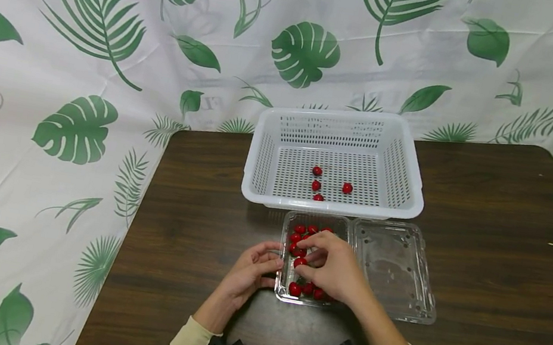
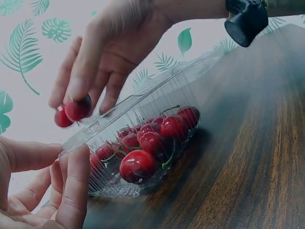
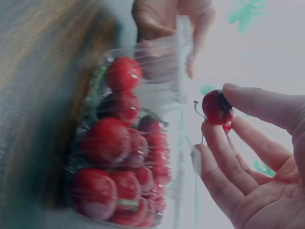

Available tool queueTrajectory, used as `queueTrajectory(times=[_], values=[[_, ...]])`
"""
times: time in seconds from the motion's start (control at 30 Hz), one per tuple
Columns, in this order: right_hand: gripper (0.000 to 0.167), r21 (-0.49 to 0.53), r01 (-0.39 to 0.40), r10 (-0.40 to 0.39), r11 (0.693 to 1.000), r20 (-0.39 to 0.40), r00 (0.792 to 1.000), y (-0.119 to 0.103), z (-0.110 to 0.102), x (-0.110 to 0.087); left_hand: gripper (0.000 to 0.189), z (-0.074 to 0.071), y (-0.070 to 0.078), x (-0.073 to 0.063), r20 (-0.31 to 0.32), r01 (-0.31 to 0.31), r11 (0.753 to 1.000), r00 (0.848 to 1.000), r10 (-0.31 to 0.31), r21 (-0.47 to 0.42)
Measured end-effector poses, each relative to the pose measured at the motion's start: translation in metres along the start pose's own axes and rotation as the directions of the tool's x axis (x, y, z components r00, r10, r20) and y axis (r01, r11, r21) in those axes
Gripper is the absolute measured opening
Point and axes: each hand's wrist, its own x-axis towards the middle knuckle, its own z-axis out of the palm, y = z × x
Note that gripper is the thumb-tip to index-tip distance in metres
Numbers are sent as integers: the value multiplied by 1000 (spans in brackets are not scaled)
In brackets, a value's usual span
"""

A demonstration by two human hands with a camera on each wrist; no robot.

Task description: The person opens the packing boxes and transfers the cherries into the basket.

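My left hand (image 1: 246,273) pinches the left rim of a clear plastic clamshell box (image 2: 157,85) between thumb and fingers. Over the box's middle, my right hand (image 1: 340,267) holds a dark red cherry (image 3: 217,108) between thumb and fingertips. A second cherry (image 2: 62,117) shows beside it, held in the same fingers. Both are above the rim in the wrist views. Inside the box lie several cherries (image 2: 138,166), some with green stems; the head view has part of them hidden under my right hand.
The box's lid (image 1: 388,269) lies folded open to the right on the dark wooden table (image 1: 503,250). Directly behind the box stands a white perforated basket (image 1: 411,176) with several cherries (image 1: 347,188) in it. A leaf-patterned cloth (image 1: 238,70) hangs behind the table.
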Motion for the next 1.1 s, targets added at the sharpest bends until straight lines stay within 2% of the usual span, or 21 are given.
queueTrajectory(times=[0.2, 0.6, 0.83, 1.1], values=[[36, 61, 46, -45, 997, -20, 999, -7, -16, 0, 39, 0, 0, 1, -7, 0, 1000, 1000, 0, 18], [37, 85, 111, -102, 990, -98, 990, -14, -54, 4, 42, 0, -2, 1, -8, -8, 1000, 1000, 8, 14], [38, 120, 103, -85, 987, -144, 986, -11, -78, 12, 37, -1, -3, 0, -11, -4, 1000, 1000, 4, -5], [39, 69, 52, -34, 996, -232, 972, -5, -99, 26, 38, 0, -2, 1, -6, -14, 1000, 1000, 14, 4]])
